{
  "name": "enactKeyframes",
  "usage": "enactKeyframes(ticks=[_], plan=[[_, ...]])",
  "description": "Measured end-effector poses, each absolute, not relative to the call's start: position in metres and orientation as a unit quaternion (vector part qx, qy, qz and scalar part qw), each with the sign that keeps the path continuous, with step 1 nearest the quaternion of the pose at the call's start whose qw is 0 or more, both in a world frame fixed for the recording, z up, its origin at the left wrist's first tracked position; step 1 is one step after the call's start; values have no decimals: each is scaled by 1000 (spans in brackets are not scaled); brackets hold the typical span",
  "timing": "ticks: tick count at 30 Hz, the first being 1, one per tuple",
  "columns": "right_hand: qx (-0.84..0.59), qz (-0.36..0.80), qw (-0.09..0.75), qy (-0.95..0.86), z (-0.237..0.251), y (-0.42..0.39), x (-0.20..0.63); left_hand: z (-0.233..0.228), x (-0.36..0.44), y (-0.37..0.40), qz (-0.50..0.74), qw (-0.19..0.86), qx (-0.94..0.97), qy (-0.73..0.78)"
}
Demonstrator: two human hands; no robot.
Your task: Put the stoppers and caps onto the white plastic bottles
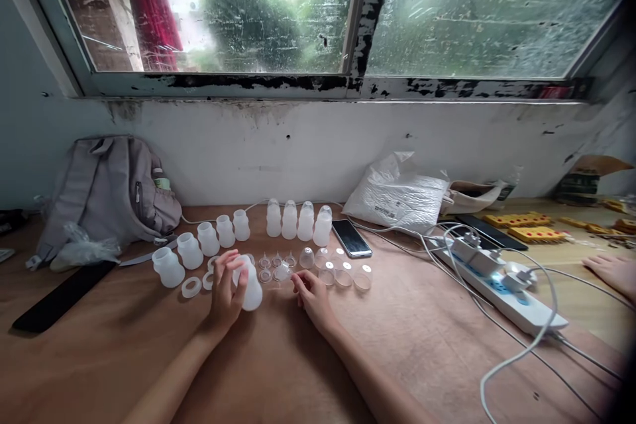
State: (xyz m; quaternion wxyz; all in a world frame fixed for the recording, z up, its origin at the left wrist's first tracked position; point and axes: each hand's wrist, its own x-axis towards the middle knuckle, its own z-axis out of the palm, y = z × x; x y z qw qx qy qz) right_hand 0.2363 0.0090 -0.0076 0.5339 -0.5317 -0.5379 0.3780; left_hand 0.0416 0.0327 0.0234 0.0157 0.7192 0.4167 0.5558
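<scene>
My left hand [227, 288] is wrapped round a translucent white baby bottle [253, 293], tilted just above the table. The fingers of my right hand [312, 297] are pinched at a clear bottle nipple [283, 271], by the small group of clear nipples [265, 262]. White collar rings [191, 287] lie left of my left hand, partly hidden by it. Several uncapped bottles [168, 267] stand in a slanting row at the left. Further back, several bottles with clear caps [290, 220] stand upright. Clear dome caps [344, 274] sit right of my right hand.
A phone [352, 238] lies behind the caps, near a silver plastic mailer [397, 195]. A power strip [501, 291] with plugs and loose cables covers the right side. At the left are a grey backpack [109, 192] and a black strip [64, 297]. Another person's hand [611, 273] rests far right.
</scene>
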Motion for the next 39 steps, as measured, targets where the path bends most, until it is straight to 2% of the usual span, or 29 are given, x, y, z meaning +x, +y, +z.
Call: enactKeyframes(ticks=[4, 9, 11, 15, 21, 29, 39], plan=[[-526, 382, 535, -539, -9, 9, 237, 8, 39, 19, 513, 85, 752, 404], [-523, 392, 530, -540, -7, 8, 236, -2, 46, 21, 518, 247, 701, 423], [-523, 390, 529, -542, -5, 7, 235, -3, 46, 22, 485, 266, 703, 447], [-534, 325, 532, -571, -1, 0, 232, 2, 44, 20, 417, 230, 763, 437], [-538, 254, 537, -598, 7, -10, 233, 11, 41, 12, 428, 220, 758, 440], [-496, 124, 503, -697, 9, -13, 240, 8, 36, 15, 386, 109, 820, 408], [-527, 222, 502, -649, 9, -13, 236, 3, 34, 17, 358, 59, 848, 386]])
